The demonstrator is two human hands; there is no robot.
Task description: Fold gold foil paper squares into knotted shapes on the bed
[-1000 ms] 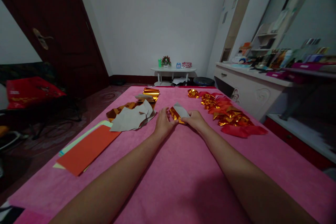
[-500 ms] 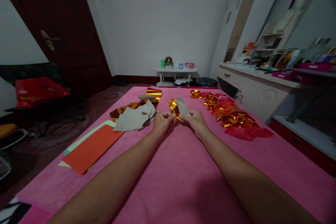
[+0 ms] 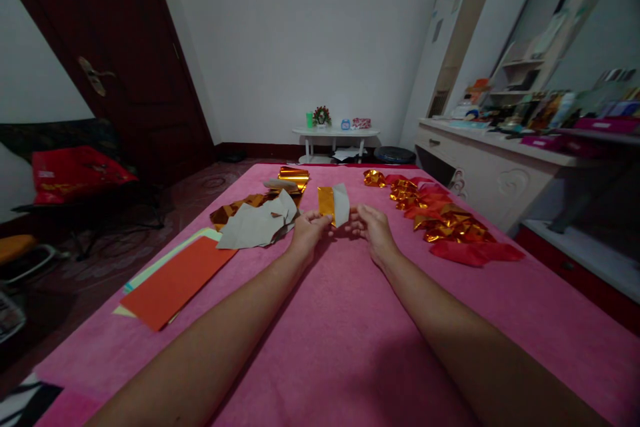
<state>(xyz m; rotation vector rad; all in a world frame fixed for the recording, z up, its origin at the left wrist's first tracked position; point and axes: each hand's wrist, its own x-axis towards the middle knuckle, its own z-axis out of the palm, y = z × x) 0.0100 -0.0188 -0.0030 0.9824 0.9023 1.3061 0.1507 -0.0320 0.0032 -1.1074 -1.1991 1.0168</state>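
Note:
Over the middle of the pink cloth [image 3: 345, 320], my left hand [image 3: 311, 230] pinches the lower left part of a folded foil paper [image 3: 326, 201], gold on one side with a pale grey flap [image 3: 341, 204] on its right. My right hand [image 3: 373, 230] is just beside the flap, fingers slightly curled and apart; whether a fingertip touches the edge I cannot tell. Left of my left hand lies a stack of torn-edged grey-backed foil sheets [image 3: 255, 223], with a gold foil roll [image 3: 294, 177] behind it.
Folded gold foil pieces [image 3: 453, 223] and red ones [image 3: 475, 252] lie in a row on the right. Orange paper [image 3: 177, 280] tops other coloured sheets on the left. Beyond are a small white table [image 3: 335, 132] and a cluttered dresser [image 3: 490, 153].
The foil paper has gone from angled folds to a flatter, upright rectangle with the grey flap at right. My right hand has let go of it and moved slightly away.

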